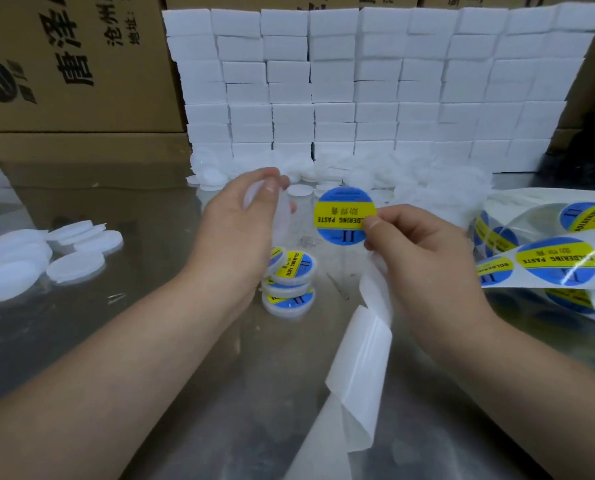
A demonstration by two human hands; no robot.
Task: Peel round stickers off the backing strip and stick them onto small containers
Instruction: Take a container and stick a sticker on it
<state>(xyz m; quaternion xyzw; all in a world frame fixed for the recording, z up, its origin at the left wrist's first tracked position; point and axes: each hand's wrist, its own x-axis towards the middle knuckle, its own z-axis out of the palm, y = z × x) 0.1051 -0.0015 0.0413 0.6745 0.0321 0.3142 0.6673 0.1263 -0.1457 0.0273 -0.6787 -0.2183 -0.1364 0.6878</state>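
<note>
At the middle of the steel table (pixel 91 334) both hands are up and apart, each holding something. The left hand (pixel 237 220), at 9 o'clock, has its thumb and fingers curled round a small white container (pixel 285 218), blurred and held on edge. The right hand (pixel 424 251), at 3 o'clock, pinches a round blue-and-yellow sticker (pixel 344 216) by its edge between thumb and forefinger. The sticker is free of its backing, face towards the camera, just beside the container but not touching it.

From under the right hand a bare white backing strip (pixel 358 362) hangs and trails towards 5 o'clock. At the far 3 o'clock edge lies a loose coil of sticker strip (pixel 549 258), its labels unpeeled.

Just below the hands, at 6 o'clock, is a small stack of labelled containers (pixel 289 282). Out at 9 o'clock sits a cluster of plain white discs (pixel 46 254); whether they are lids or whole containers cannot be told. More white pieces (pixel 299 190) lie at the foot of a wall of stacked white boxes (pixel 358 88) at 12 o'clock. Printed cardboard cartons (pixel 74 64) stand at 10 o'clock
</note>
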